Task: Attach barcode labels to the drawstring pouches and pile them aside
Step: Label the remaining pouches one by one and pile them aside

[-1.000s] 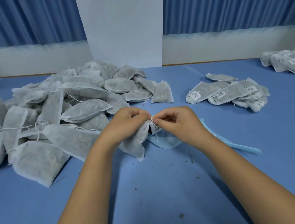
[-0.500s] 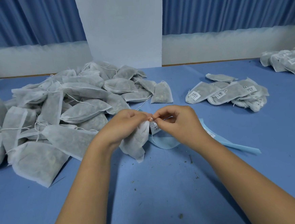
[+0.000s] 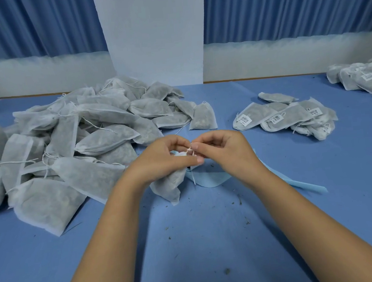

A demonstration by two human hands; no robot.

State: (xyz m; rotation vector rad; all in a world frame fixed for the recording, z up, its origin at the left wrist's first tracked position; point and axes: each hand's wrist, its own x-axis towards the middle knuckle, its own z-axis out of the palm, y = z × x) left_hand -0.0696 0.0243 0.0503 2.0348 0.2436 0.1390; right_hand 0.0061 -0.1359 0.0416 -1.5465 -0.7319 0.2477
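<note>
A white drawstring pouch [image 3: 169,185] hangs below my left hand [image 3: 166,159], which grips its gathered neck. My right hand [image 3: 222,150] pinches the pouch's white drawstring [image 3: 189,150] between thumb and forefinger, fingertips touching those of the left hand. The barcode label is mostly hidden under my fingers. A light blue backing strip [image 3: 214,179] lies on the table under both hands and runs off to the right.
A large heap of unlabelled pouches [image 3: 74,145] fills the left of the blue table [image 3: 210,239]. A small pile of labelled pouches [image 3: 290,117] lies at the right, with another pile [image 3: 360,78] at the far right edge. Dark crumbs dot the cloth.
Both hands stay together on the pouch. The label seen under my right fingers earlier is now covered, and the fingertips have closed tighter on the string.
</note>
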